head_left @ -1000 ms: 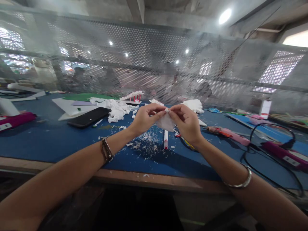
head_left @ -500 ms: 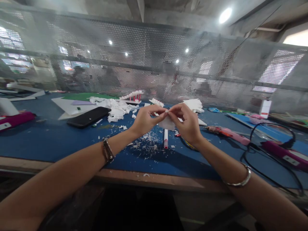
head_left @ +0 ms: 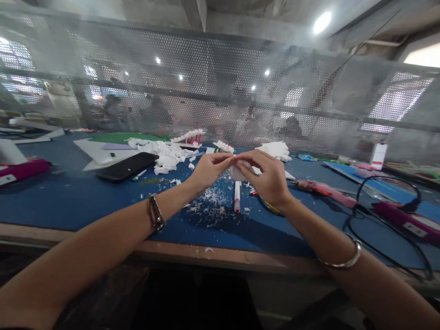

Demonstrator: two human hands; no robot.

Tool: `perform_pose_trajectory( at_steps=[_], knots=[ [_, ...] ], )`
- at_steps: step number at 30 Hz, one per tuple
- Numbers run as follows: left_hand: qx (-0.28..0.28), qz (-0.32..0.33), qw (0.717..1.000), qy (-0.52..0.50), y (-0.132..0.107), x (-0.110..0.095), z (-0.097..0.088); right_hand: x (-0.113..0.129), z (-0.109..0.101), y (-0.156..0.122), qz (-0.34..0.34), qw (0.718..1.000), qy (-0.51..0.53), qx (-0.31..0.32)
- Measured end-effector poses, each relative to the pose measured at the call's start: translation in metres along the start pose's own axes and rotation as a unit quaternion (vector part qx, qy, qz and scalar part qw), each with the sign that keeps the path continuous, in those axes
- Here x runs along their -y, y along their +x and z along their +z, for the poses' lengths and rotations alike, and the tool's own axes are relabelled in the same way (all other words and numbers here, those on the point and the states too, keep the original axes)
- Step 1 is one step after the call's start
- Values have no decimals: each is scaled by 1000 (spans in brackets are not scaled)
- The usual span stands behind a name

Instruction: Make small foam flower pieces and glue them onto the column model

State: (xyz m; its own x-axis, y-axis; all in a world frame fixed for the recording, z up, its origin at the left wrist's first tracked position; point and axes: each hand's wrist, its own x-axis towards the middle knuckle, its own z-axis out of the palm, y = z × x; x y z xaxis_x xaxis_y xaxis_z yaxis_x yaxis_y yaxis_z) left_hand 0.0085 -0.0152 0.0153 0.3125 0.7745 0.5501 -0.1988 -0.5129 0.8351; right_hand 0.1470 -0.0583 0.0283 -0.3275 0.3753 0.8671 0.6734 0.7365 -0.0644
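My left hand (head_left: 210, 172) and my right hand (head_left: 266, 176) meet fingertip to fingertip above the middle of the blue table. Between them hangs a thin white piece of paper (head_left: 237, 173), pinched at its upper edge; my fingers cover part of it. Both hands are closed on this piece. Below it lies a white marker (head_left: 237, 197) with a red end, pointing toward me. White scraps (head_left: 215, 206) are scattered around the marker. Beyond my left hand rests a heap of crumpled white paper (head_left: 167, 156).
A black phone (head_left: 127, 167) lies to the left, near a green sheet (head_left: 127, 137). At the back stands a small white stepped model (head_left: 189, 136) on red posts. To the right are a pink glue gun (head_left: 330, 193) and a looped black cable (head_left: 357, 197). A perforated screen (head_left: 213, 82) closes off the back.
My fingertips have shifted slightly to the left and the right fingers now lie further over the white paper. The things on the table have stayed put.
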Motion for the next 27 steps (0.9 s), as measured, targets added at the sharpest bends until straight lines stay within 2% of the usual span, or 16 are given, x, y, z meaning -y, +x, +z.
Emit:
perform_pose_trajectory(
  at_steps=[9,18,21,27],
  knots=[
    [67,-11,997,-20,4,7,-6,-5,-8,5,-62,996,-63,34],
    [83,-7,997,-8,6,14,-7,-5,-11,6,-73,992,-95,51],
    [81,-19,996,-30,5,12,-7,-6,-11,7,-53,994,-69,65],
    [78,-27,996,-19,5,10,-8,-8,-10,5,34,994,7,107]
  ],
)
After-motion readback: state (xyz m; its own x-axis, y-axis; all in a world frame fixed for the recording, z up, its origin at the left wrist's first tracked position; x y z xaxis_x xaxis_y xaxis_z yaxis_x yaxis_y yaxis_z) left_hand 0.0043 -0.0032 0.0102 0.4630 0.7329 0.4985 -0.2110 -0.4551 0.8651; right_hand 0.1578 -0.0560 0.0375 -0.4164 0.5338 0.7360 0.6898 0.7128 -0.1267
